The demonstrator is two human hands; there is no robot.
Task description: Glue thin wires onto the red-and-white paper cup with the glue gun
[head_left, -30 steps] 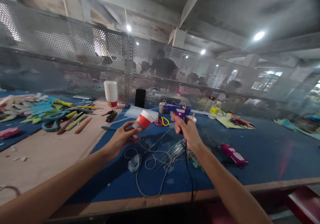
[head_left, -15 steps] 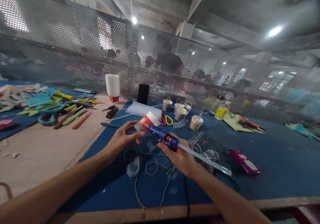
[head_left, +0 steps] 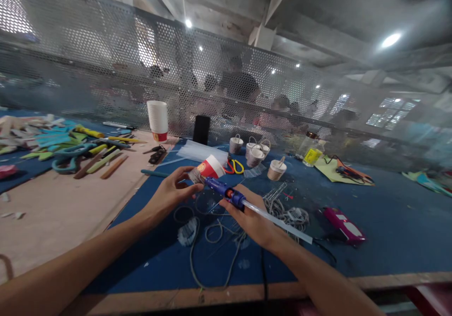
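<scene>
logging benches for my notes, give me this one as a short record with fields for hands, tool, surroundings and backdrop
left hand: holds a tilted red-and-white paper cup
right hand: grips a blue glue gun
nozzle: close to the cup; contact unclear
glue stick: protrudes from the gun's rear
beside right hand: tangled grey cord
beyond hands: scissors, small cups with loop handles
backdrop: perforated screen, people behind it

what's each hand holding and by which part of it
The left hand holds a red-and-white paper cup by its greyish end; the right hand holds a blue hot glue gun, apparently by the handle, which the hand hides.
</scene>
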